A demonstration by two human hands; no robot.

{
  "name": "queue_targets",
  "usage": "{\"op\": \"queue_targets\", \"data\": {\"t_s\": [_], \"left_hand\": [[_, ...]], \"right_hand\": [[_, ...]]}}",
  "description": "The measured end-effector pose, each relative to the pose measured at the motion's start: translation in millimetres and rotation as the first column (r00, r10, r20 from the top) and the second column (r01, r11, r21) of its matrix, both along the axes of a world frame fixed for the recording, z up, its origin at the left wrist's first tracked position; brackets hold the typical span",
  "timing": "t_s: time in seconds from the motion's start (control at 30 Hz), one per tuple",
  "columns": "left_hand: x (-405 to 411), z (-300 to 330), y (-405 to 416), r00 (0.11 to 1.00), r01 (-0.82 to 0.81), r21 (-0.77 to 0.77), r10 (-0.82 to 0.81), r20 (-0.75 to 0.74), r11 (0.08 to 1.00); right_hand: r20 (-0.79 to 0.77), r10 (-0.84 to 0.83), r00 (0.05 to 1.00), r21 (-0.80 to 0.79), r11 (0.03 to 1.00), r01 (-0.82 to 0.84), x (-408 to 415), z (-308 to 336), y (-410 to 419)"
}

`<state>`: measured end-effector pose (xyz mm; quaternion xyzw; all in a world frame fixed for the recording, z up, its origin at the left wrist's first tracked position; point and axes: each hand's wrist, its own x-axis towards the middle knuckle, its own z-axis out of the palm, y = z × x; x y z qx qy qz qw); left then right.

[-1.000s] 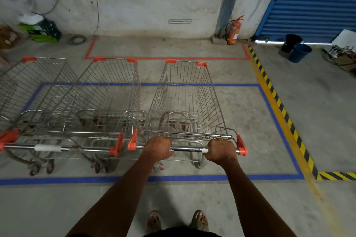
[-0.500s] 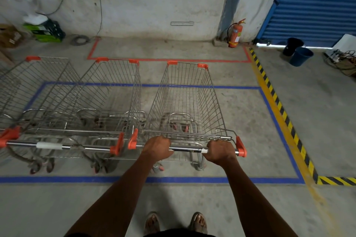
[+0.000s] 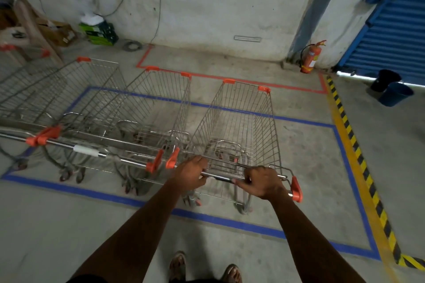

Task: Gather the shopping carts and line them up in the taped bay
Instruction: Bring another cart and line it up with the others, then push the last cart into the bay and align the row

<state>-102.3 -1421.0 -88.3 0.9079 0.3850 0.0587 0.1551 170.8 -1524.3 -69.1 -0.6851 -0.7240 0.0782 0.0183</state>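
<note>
- The left hand (image 3: pixel 192 173) gripped the handle bar (image 3: pixel 226 176) of the right cart (image 3: pixel 239 126), fingers curled over the bar near its left end.
- The right hand (image 3: pixel 262 181) held the same bar near its right end, fingers wrapped round it, just beside the orange end cap (image 3: pixel 295 189).
- The right cart stood inside the blue tape bay (image 3: pixel 230 221), its rear wheels just within the near tape line, its basket pointing toward the far wall.
- A middle cart (image 3: pixel 158 108) stood just beside it on the left, their orange handle caps nearly touching.
- A left cart (image 3: pixel 76 94) stood beyond that, also side by side; its left part ran out of view.
- The three handles lay roughly in one line along the bay's near edge.
- A red tape line (image 3: pixel 253 81) marked a further area behind the bay, toward the wall.
- Yellow-black striped tape (image 3: pixel 358 156) ran along the bay's right edge.
- A fire extinguisher (image 3: pixel 310 57) stood against the wall near the far right corner of the red tape.
- Two dark buckets (image 3: pixel 391 89) sat by the blue shutter (image 3: pixel 395 30) on the right.
- A green box (image 3: pixel 99 32) sat by the wall at far left.
- Sandalled feet (image 3: pixel 204 269) showed at the bottom, on the floor outside the bay.
</note>
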Motion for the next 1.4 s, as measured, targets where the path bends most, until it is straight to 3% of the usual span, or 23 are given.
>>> {"op": "queue_targets", "data": {"t_s": [0.07, 0.17, 0.27, 0.37, 0.53, 0.77, 0.93, 1.13, 1.4], "left_hand": [[-19, 1, -5, 1.000, -0.026, 0.160, 0.024, 0.014, 0.987], [-48, 0, -11, 0.994, -0.106, 0.237, 0.103, 0.026, 0.966], [-86, 2, -16, 0.966, -0.257, 0.212, 0.255, 0.040, 0.943], [-136, 14, -33, 0.914, -0.401, 0.197, 0.376, 0.155, 0.894], [-238, 35, -69, 0.765, -0.636, 0.150, 0.594, 0.248, 0.757], [-420, 37, -151, 0.463, -0.886, 0.135, 0.839, 0.285, 0.444], [-539, 35, -239, 0.224, -0.972, 0.125, 0.935, 0.276, 0.196], [-650, 33, -347, -0.103, -0.983, 0.117, 0.951, 0.291, -0.142], [-783, 15, -452, -0.419, -0.884, 0.118, 0.879, 0.228, -0.452]], "right_hand": [[0.011, 0.065, 0.998, 0.016, 0.998, -0.066, -14, 4, 16], [0.040, 0.180, 0.983, 0.069, 0.981, -0.183, -43, 5, 43], [0.103, 0.303, 0.947, 0.147, 0.937, -0.316, -84, 7, 71], [0.143, 0.376, 0.916, 0.256, 0.879, -0.401, -145, 7, 93], [0.079, 0.549, 0.832, 0.351, 0.766, -0.539, -284, 24, 125], [0.028, 0.800, 0.599, 0.449, 0.525, -0.723, -523, 42, 119], [0.021, 0.918, 0.395, 0.405, 0.353, -0.843, -677, 46, 72], [0.048, 0.993, 0.111, 0.401, 0.083, -0.912, -845, 37, 9], [0.043, 0.974, -0.221, 0.401, -0.219, -0.889, -1073, 19, -85]]}}
